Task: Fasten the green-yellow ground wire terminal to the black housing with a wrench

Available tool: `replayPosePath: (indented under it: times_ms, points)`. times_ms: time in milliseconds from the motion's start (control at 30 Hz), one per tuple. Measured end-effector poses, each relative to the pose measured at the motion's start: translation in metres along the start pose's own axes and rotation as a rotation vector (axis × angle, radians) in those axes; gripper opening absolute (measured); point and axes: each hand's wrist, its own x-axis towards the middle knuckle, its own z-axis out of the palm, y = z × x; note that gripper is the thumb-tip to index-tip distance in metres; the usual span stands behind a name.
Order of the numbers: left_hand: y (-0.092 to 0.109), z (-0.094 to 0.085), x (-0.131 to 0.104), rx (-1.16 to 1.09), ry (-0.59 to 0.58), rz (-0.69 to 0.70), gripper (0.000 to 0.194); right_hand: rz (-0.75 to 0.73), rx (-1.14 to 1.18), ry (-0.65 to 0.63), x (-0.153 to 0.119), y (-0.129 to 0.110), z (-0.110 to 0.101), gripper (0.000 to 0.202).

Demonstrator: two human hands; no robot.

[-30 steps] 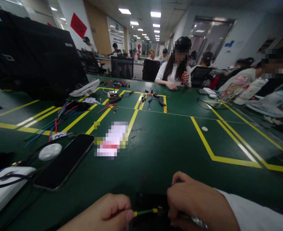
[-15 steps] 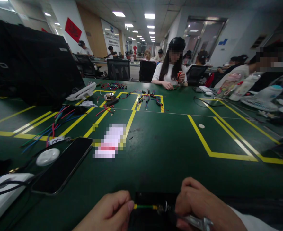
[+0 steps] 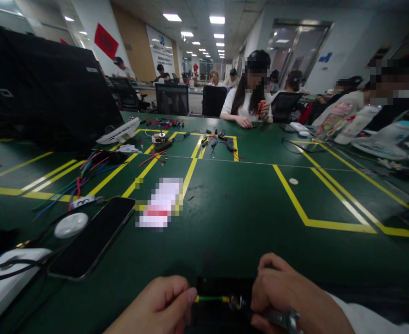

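At the bottom of the head view, my left hand (image 3: 167, 301) is closed, thumb and finger pinching one end of a short green-and-yellow wire (image 3: 211, 299). The wire's other end meets a small round metal fitting (image 3: 236, 302), close to the fingers of my right hand (image 3: 288, 294). Those fingers are curled around a shiny metal tool (image 3: 283, 319) that looks like a wrench; its working end is hard to make out. A black object (image 3: 207, 320) lies beneath the wire, its shape mostly lost in the dark.
To the left are a phone (image 3: 94, 239), a white round disc (image 3: 71, 225), a white box (image 3: 7, 290) with a cable, and loose coloured wires (image 3: 81, 178). Wire bundles (image 3: 214, 141) and a small motor-like part (image 3: 159, 138) lie farther back. A co-worker (image 3: 248, 99) sits opposite.
The metal tool has turned slightly in my right hand, and the metal fitting shows more plainly. The left hand keeps its pinch on the wire. The whole view has shifted a little.
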Motion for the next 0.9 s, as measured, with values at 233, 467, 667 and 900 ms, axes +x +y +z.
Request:
replayPosePath:
  times_ms: [233,467,667,900]
  points:
    - [0.002,0.0,-0.004,-0.021,0.005,-0.005,0.054,-0.173,0.029,0.007,0.014,0.014,0.004,0.014]
    - [0.003,-0.002,-0.005,-0.042,0.028,-0.006,0.056,-0.213,0.103,-0.039,0.012,0.013,-0.002,0.016]
    - [0.002,-0.004,-0.004,-0.062,0.024,-0.002,0.055,0.057,0.227,0.051,-0.003,0.005,-0.015,0.011]
    - [0.001,-0.001,-0.004,-0.061,0.026,0.002,0.05,-0.113,-0.084,-0.044,-0.001,0.005,-0.001,0.017]
